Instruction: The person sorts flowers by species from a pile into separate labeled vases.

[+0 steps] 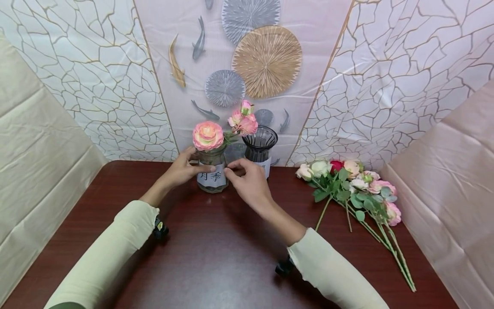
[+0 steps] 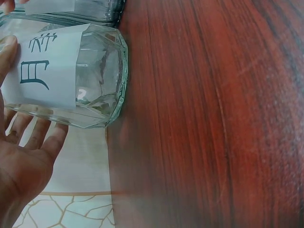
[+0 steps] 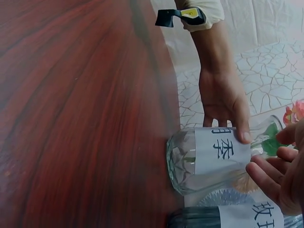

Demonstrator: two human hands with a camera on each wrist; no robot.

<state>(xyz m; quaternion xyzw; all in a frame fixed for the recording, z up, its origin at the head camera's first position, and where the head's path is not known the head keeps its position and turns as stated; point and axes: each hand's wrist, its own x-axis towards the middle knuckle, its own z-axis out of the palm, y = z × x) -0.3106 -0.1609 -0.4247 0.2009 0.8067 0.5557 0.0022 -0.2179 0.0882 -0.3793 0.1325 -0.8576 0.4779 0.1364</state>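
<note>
A clear glass vase (image 1: pixel 211 188) with a white handwritten label (image 3: pixel 222 154) stands upright at the table's back. In it is a stem with a large pink-and-cream flower (image 1: pixel 208 135) and smaller pink blooms (image 1: pixel 245 122) leaning right. My left hand (image 1: pixel 182 169) holds the vase from its left, thumb across the label, fingers behind the glass. On the other side, my right hand (image 1: pixel 251 183) is beside the label's right edge with fingers loosely bent; the right wrist view shows nothing gripped in it. Whether its fingertips touch the glass, I cannot tell.
Close to the clear vase's right stands a dark ribbed glass vase (image 1: pixel 260 146), also labelled. Several artificial flowers (image 1: pixel 349 182) in white, pink and red lie on the table's right side, their long stems (image 1: pixel 399 257) pointing toward the front. A patterned backdrop (image 1: pixel 316 56) rises behind the table.
</note>
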